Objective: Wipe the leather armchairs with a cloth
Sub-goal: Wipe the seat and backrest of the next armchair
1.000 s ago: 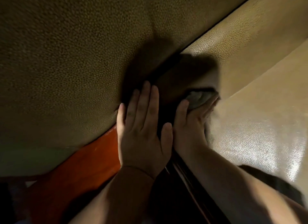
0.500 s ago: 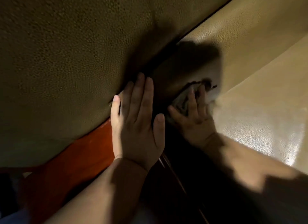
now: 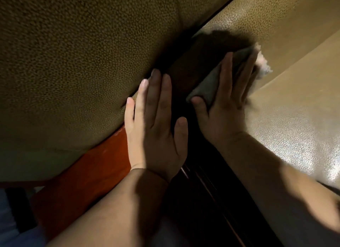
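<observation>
Two flat hands — right hand (image 3: 223, 107) pressing cloth (image 3: 207, 85), left hand (image 3: 154, 125) bracing leather (image 3: 73, 53); cloth's loose edge past fingertips — could bunch.

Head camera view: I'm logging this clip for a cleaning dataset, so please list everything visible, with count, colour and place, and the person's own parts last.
Leather cushion: one, olive-brown, pebbled, fills the upper left.
Leather panel: one, tan, shiny, runs down the right side.
Wooden frame: one, reddish-brown, lower left below the cushion; a darker strip runs into the shadowed gap between the two leather surfaces.
Cloth: one, grey with a pale frayed end, at the gap's edge under the right hand.
Left hand: flat, fingers straight, resting on the cushion's edge and the frame.
Right hand: fingers straight, pressing the cloth against the chair.
Forearms: two, bare, entering from the bottom.
</observation>
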The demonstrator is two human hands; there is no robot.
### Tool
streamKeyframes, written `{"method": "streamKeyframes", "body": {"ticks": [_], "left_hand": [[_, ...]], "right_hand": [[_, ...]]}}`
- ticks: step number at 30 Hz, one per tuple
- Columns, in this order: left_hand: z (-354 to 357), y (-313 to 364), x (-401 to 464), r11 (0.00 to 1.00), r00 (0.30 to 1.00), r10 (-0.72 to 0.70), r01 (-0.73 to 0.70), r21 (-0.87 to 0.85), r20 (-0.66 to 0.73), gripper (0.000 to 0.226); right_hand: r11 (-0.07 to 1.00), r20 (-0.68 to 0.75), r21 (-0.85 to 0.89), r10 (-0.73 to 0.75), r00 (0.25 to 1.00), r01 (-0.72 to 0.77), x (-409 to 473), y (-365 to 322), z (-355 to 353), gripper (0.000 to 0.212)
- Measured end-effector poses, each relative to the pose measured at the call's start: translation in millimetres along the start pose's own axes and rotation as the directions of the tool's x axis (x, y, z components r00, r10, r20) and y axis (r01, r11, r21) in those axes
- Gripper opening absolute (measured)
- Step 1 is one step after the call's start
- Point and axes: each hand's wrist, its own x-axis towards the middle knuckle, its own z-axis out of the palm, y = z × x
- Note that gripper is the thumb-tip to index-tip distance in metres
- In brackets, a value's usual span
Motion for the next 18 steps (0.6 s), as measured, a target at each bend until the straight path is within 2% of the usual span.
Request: {"method": "streamKeyframes", "body": {"ticks": [1, 4, 7, 9, 12, 15, 17, 18], "left_hand": [[0, -2, -2, 1.0, 1.0, 0.0, 0.0, 0.004, 0.006, 0.071], [-1, -4, -8, 1.0, 1.0, 0.0, 0.0, -0.008, 0.021, 0.073], [-1, -2, -2, 1.0, 1.0, 0.009, -0.009, -0.018, -0.005, 0.073], [-1, -3, 2, 1.0, 1.0, 0.012, -0.012, -0.006, -0.02, 0.073], [-1, -4, -4, 1.0, 1.0, -0.003, 0.003, -0.002, 0.006, 0.073], [-1, -5, -4, 1.0, 1.0, -0.008, 0.008, -0.001, 0.016, 0.074], [1, -6, -2, 1.0, 1.0, -0.008, 0.008, -0.007, 0.018, 0.075], [0, -7, -2, 1.0, 1.0, -0.007, 0.007, -0.004, 0.02, 0.075]], "right_hand": [[1.0, 0.014, -0.008, 0.008, 1.0, -0.008, -5, 14, 1, 0.084], [0.971, 0.083, 0.024, 0.237, 0.968, -0.24, -25, 51, 2, 0.088], [0.929, 0.062, 0.108, 0.35, 0.935, -0.354, -10, 40, 3, 0.085], [0.926, 0.002, 0.146, 0.352, 0.936, -0.349, 12, 4, 3, 0.087], [0.972, -0.042, 0.111, 0.211, 0.977, -0.205, 28, -34, -7, 0.09], [0.995, -0.012, 0.056, 0.084, 0.996, -0.083, 34, -7, -20, 0.085], [0.989, -0.016, 0.072, 0.131, 0.991, -0.129, 31, 35, -29, 0.072], [0.963, -0.001, 0.113, 0.248, 0.969, -0.246, 26, 54, -35, 0.068]]}}
